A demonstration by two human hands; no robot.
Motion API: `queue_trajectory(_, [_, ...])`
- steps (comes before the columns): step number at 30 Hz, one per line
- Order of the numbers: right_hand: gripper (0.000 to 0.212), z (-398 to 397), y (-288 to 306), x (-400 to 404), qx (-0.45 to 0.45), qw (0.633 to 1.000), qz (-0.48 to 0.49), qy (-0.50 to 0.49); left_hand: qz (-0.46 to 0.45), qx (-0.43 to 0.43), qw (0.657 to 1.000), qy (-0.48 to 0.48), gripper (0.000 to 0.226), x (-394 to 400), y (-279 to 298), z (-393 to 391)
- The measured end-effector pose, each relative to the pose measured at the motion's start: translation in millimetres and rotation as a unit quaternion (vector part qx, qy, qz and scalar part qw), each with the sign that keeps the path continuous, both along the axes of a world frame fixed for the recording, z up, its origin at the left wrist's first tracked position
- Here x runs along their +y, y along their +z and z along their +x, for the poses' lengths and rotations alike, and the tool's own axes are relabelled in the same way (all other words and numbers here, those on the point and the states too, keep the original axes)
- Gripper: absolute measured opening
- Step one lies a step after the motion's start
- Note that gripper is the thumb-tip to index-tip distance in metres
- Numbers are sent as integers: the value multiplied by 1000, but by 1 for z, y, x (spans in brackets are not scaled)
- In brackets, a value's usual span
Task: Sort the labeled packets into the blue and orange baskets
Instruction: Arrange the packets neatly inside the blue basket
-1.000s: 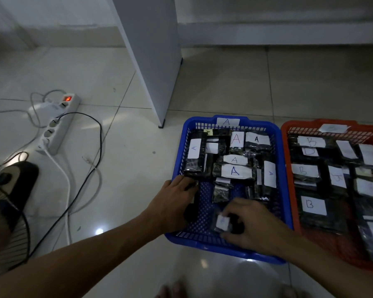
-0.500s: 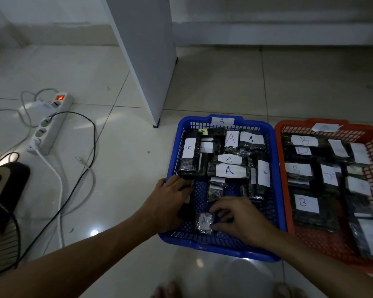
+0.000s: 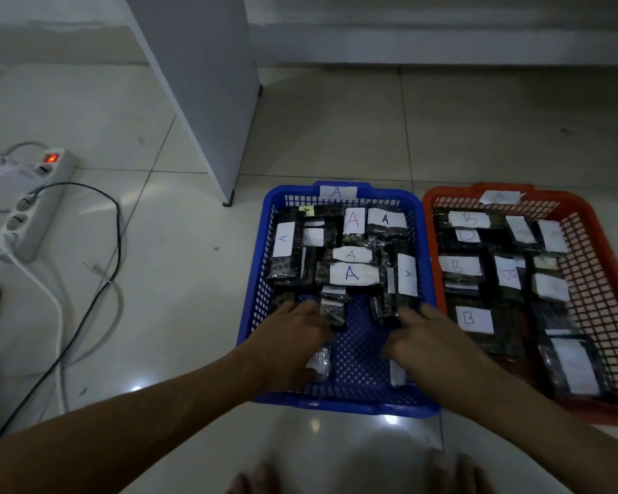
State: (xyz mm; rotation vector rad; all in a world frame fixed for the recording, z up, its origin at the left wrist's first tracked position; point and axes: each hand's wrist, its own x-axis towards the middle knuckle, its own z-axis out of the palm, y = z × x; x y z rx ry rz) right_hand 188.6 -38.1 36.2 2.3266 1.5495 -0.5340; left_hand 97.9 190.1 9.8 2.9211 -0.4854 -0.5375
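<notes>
I note a white power strip (image 3: 33, 205) on the tiled floor (image 3: 336, 130) at far left — its red switch (image 3: 51, 158) lit, black and white cables (image 3: 97, 279) trailing off. A grey upright panel (image 3: 207, 87) stands behind.

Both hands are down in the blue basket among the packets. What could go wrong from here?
1. The blue basket and orange basket sit side by side; some labels in the orange one read blank or blurred, so a packet could get misfiled.
2. The left hand and right hand lie over small loose packets near the front; one could be covered and missed.
3. The lit power strip and its cables trail on the floor beside the left arm; a snag is possible.
</notes>
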Motion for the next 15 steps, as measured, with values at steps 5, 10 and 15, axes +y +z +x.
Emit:
queue_trajectory(5, [48,-6,-25,20,2,998,15,61,42,22,999,-3,45,1,-3,5])
queue_trajectory(10, [29,-2,-30,26,-4,997,1,77,37,3,999,11,48,8,-5,0])
queue_trajectory(15, [18,2,-17,24,22,998,18,61,5,23,999,32,43,11,-3,-2])
